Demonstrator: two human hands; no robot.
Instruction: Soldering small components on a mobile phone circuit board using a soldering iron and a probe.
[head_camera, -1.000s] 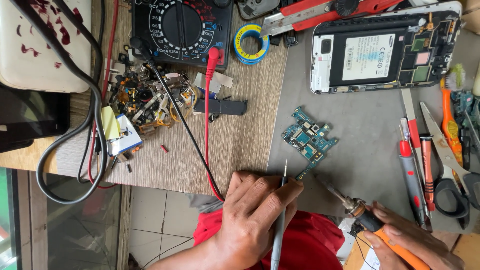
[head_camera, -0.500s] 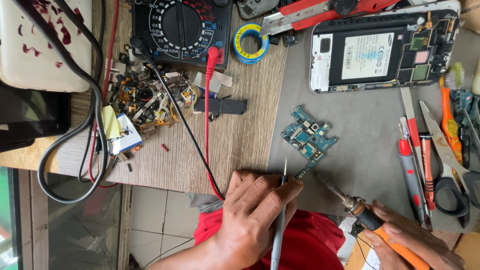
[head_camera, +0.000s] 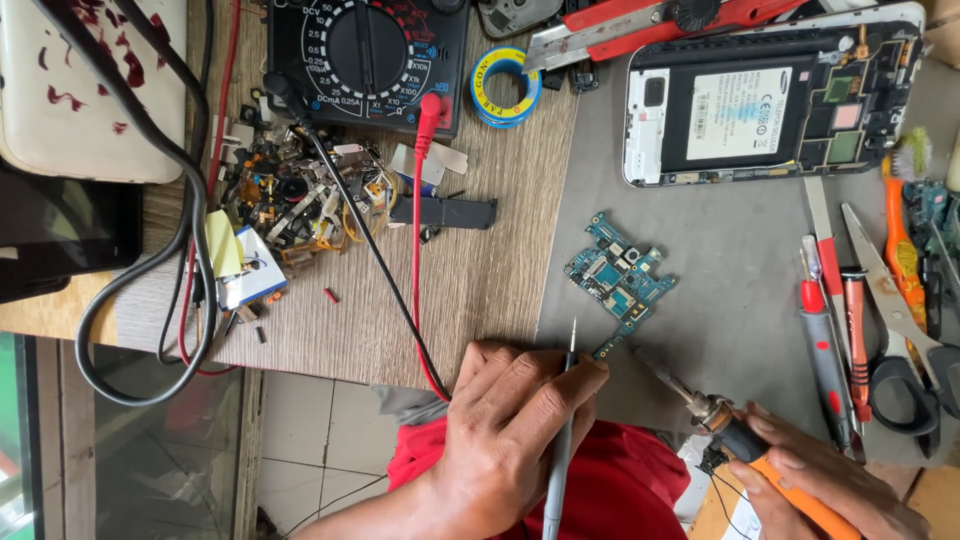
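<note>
Left hand: the left hand (head_camera: 505, 430) at the near edge of the desk, fingers curled tight around a slim grey probe tool (head_camera: 560, 440), whose fine tip points away from the person and ends just beside the near corner of the circuit board.
Right hand: the right hand (head_camera: 815, 480) at the near right corner, closed around the orange handle of a soldering iron (head_camera: 735, 435); the metal tip slants toward the board and stops just short of it.
Circuit board: a small blue-green circuit board (head_camera: 620, 278) lying flat on the grey mat (head_camera: 740, 300), near the middle of the desk, just beyond both tool tips.
Right edge: red-handled screwdrivers (head_camera: 828, 340), tweezers and scissors (head_camera: 900, 340) laid side by side on the mat.
Test leads: a red lead (head_camera: 416, 260) and a black lead (head_camera: 360, 230) running from the near edge across the wood-grain desk (head_camera: 490, 270) to the meter.
Left of centre: a heap of small scrap parts (head_camera: 290, 200), touching one another, with a black strip just beside it.
Far edge: a black analogue multimeter (head_camera: 365, 55), a yellow-and-blue solder spool (head_camera: 506, 88) just beside it, and an opened phone (head_camera: 765, 100) showing its battery, at the far right.
Far left corner: a cream box (head_camera: 90, 90) with thick black cables looped over it.
</note>
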